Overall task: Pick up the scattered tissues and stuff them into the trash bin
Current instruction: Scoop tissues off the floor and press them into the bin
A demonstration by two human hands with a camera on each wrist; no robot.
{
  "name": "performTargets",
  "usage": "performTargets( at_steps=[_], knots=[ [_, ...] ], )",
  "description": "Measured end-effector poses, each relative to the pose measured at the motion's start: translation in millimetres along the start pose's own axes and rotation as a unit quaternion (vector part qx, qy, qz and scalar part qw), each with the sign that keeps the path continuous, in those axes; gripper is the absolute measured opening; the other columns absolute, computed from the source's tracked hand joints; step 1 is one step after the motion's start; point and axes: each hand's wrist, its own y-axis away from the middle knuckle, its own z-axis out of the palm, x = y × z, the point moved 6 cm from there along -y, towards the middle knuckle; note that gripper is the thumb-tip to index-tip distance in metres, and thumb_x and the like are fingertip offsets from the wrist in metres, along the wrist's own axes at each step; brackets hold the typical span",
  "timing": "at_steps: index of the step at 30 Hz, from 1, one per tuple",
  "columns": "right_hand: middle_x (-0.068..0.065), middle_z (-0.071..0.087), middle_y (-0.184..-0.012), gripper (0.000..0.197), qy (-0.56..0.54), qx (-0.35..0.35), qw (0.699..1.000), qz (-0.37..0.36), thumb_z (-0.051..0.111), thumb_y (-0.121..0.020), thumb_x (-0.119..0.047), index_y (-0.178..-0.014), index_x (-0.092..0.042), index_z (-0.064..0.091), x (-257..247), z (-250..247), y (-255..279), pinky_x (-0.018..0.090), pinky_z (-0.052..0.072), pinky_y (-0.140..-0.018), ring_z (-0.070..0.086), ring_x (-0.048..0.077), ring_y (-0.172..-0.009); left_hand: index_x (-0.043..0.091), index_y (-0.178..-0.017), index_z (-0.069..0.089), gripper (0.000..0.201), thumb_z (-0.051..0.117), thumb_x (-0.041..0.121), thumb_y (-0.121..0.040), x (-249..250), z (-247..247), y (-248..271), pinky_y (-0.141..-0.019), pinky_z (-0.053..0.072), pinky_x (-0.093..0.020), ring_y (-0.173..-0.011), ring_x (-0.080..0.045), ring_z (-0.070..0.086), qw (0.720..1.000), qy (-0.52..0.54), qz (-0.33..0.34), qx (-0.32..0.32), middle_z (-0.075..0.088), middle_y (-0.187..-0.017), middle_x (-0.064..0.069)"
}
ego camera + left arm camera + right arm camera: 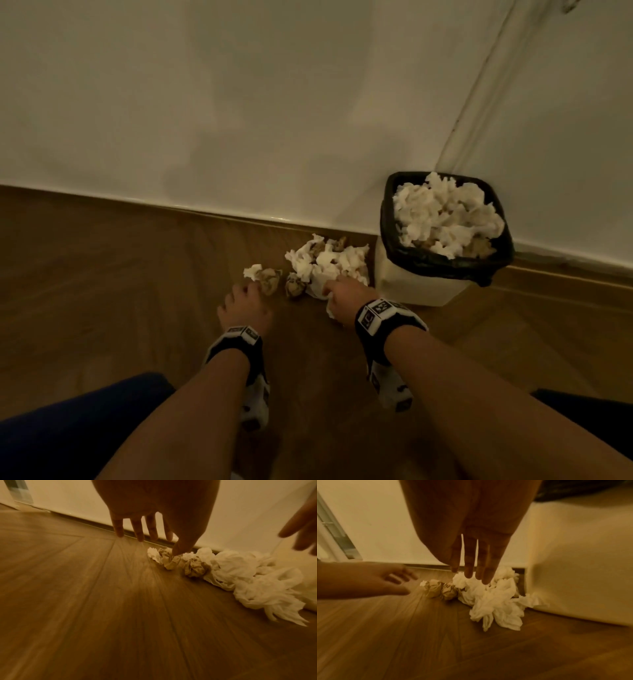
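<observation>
A pale wall (274,102) fills the far side, meeting a wood floor (102,274) at a skirting line. The bin (421,284), pale with a black liner (445,263), stands on the floor against the wall at the right, heaped to the rim with white tissues.

Both forearms reach forward and down from the near edge, each with a banded wrist camera. The left hand (245,308) is stretched out palm down, fingers straight and slightly spread; in the left wrist view its thumb tip points at a brownish wad (170,562), and whether it touches cannot be told. The right hand (342,301) also reaches palm down with fingers straight and close together, wide and holding nothing; in the right wrist view they hang just over the pile (489,599).

The pile of white tissues lies on the floor just left of the bin, touching its base, under and beyond the right fingers. Left of it sit two brownish wads side by side, the second (194,568) against the pile, and a small white scrap (252,271) at the far left end, just beyond the left fingertips.
</observation>
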Motion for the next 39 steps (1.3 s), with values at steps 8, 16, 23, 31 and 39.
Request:
performTargets(
  at_steps=[8, 16, 23, 31, 39],
  knots=[
    [0.005, 0.014, -0.156, 0.061, 0.032, -0.056, 0.993, -0.095, 0.050, -0.092, -0.021, -0.147, -0.025, 0.025, -25.8, 52.8, -53.3, 0.044, 0.023, -0.115, 0.014, 0.033, -0.141, 0.052, -0.141, 0.012, 0.080, 0.056, 0.066, -0.076, 17.4, 22.2, -65.4, -0.109, 0.002, -0.065, -0.142, -0.042, -0.009, 0.994, -0.044, 0.077, -0.056, -0.010, -0.156, 0.005],
    [0.006, 0.025, -0.151, 0.046, 0.068, 0.048, 0.988, -0.130, 0.047, -0.091, -0.015, -0.137, -0.017, 0.043, -36.6, 60.2, -82.1, 0.041, 0.033, -0.110, 0.019, 0.027, -0.139, 0.013, -0.136, 0.036, 0.050, 0.052, 0.030, -0.092, -2.2, 42.2, -76.5, -0.098, 0.037, -0.044, -0.118, -0.038, 0.037, 0.994, -0.008, 0.080, -0.077, 0.030, -0.137, -0.017],
    [0.006, 0.011, -0.156, 0.046, 0.079, 0.081, 0.989, -0.099, 0.052, -0.088, -0.021, -0.133, -0.028, 0.048, -43.7, 54.6, -103.0, 0.047, 0.031, -0.109, 0.007, 0.033, -0.142, 0.012, -0.126, 0.042, 0.041, 0.056, 0.023, -0.089, -18.3, 45.5, -68.9, -0.088, 0.045, -0.041, -0.106, -0.036, 0.051, 0.991, 0.105, 0.040, -0.074, 0.044, -0.120, -0.017],
    [0.011, 0.018, -0.152, 0.041, 0.141, -0.072, 0.984, -0.084, 0.052, -0.092, -0.020, -0.133, -0.019, 0.049, -47.7, 82.0, -107.7, 0.046, 0.033, -0.107, 0.023, 0.035, -0.138, 0.016, -0.117, 0.047, 0.034, 0.057, 0.028, -0.088, -25.5, 42.4, -64.8, -0.075, 0.045, -0.034, -0.097, -0.032, 0.055, 0.988, 0.146, 0.025, -0.032, 0.048, -0.113, -0.012],
    [0.015, 0.019, -0.146, 0.049, 0.120, -0.077, 0.986, -0.087, 0.059, -0.087, -0.010, -0.133, -0.013, 0.041, -47.2, 97.9, -91.1, 0.049, 0.037, -0.104, 0.029, 0.039, -0.131, 0.017, -0.120, 0.047, 0.036, 0.058, 0.027, -0.087, -19.2, 42.7, -60.5, -0.085, 0.049, -0.039, -0.105, -0.031, 0.053, 0.989, 0.139, 0.021, -0.036, 0.046, -0.120, -0.011]
  ],
)
